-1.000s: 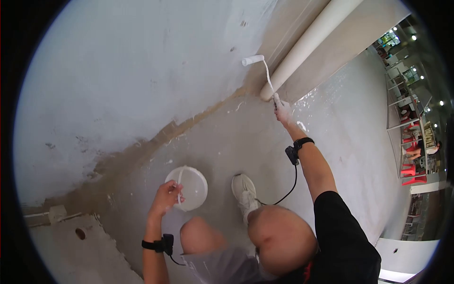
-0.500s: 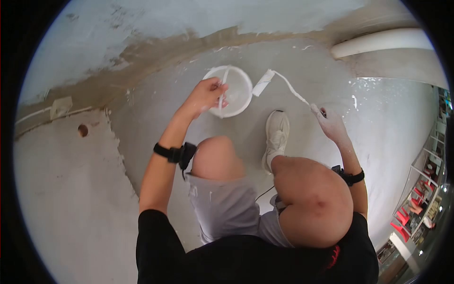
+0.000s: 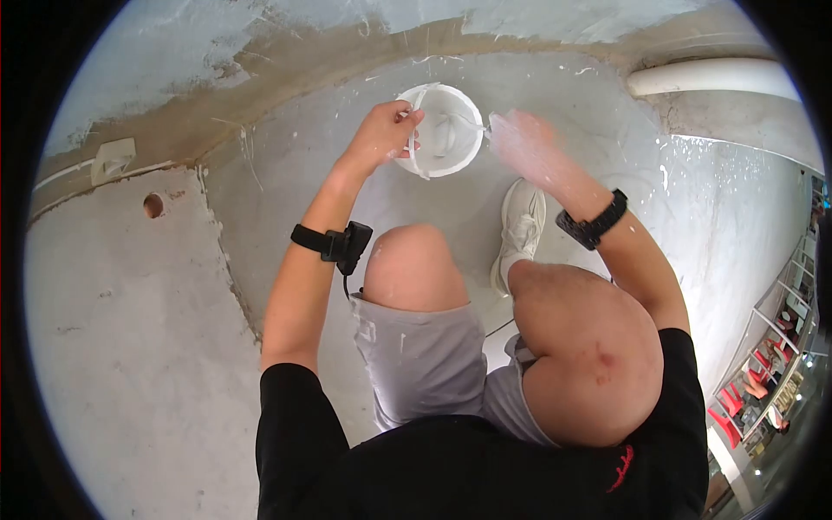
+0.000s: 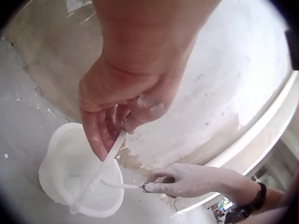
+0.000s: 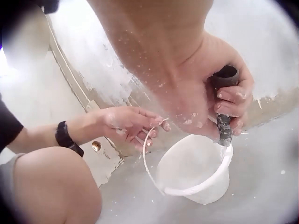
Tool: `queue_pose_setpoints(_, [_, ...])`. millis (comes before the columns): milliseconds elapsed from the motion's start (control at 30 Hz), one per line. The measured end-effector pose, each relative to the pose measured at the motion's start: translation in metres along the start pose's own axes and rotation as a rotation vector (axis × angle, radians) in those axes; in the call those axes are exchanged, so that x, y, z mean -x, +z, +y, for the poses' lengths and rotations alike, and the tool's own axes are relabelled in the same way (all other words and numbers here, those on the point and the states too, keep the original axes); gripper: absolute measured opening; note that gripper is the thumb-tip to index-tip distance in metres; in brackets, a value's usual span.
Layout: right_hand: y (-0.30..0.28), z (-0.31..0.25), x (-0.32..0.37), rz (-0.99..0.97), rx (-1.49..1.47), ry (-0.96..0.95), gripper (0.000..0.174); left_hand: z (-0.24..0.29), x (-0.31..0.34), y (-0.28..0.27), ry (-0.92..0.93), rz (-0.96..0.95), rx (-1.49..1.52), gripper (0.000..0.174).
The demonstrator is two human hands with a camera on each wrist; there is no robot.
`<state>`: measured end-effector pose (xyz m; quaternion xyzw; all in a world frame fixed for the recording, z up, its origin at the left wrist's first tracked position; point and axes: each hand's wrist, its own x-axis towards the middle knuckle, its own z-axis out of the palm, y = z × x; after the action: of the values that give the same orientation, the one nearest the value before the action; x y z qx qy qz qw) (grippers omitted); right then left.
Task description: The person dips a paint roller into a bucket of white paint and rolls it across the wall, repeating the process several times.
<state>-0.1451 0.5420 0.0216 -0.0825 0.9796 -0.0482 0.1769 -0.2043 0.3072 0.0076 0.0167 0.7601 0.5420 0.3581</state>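
A white bucket (image 3: 469,156) stands on the grey floor, its thin handle (image 5: 147,161) raised. My left hand (image 3: 381,137) pinches that handle between thumb and fingers above the bucket's left side. My right hand (image 3: 530,147), coated with white, is at the bucket's right side; in the right wrist view its fingers curl round the dark roller grip (image 5: 224,119). The roller's white-coated rod (image 4: 122,185) reaches over the rim into the bucket in the left wrist view. The roller head appears low inside the bucket, its outline hard to make out against the white.
A painted wall (image 3: 329,17) with a bare brown lower strip runs behind the bucket. A white pipe (image 3: 719,78) lies at the upper right. My shoe (image 3: 523,221) and bent knees are just below the bucket. Red chairs (image 3: 731,400) and railings show far right.
The roller has come down from the wall into the bucket with my right hand, which moved left beside the rim. My left hand has kept hold of the handle. The view has tilted down.
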Motion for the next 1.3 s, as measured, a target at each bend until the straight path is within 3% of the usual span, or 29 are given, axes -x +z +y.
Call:
queue_pose_setpoints(67, [0.003,-0.003,-0.016,-0.042,0.041,-0.049,0.022,0.000,0.001,-0.001,-0.007,0.033,0.002,0.033])
queue_pose_setpoints(367, [-0.001,-0.012,-0.042,-0.030,-0.002,0.060,0.020,0.000,0.001,-0.003,-0.015,0.074,0.033,0.032])
queue_pose_setpoints(633, [-0.033,-0.037,-0.032,-0.174,0.240,0.033,0.020,-0.009,-0.006,0.003,0.054,0.096,-0.013,0.025])
queue_pose_setpoints(867, [-0.020,-0.037,-0.043,-0.128,0.102,0.026,0.022,-0.008,-0.008,0.005,0.089,0.095,-0.042,0.024])
queue_pose_setpoints(1067, [-0.040,-0.040,-0.034,-0.172,0.166,0.077,0.020,-0.005,-0.002,0.002,0.045,0.072,-0.050,0.024])
queue_pose_setpoints(1133, [-0.044,-0.043,-0.026,-0.084,0.227,0.056,0.018,-0.004,-0.001,0.003,0.041,0.056,-0.061,0.024])
queue_pose_setpoints(1233, [-0.028,-0.045,-0.021,-0.115,0.368,-0.020,0.017,-0.002,-0.004,0.007,0.048,0.030,-0.090,0.024])
queue_pose_setpoints(1300, [-0.025,-0.049,-0.026,-0.136,0.293,0.038,0.017,-0.002,-0.006,0.008,0.055,0.021,-0.101,0.024])
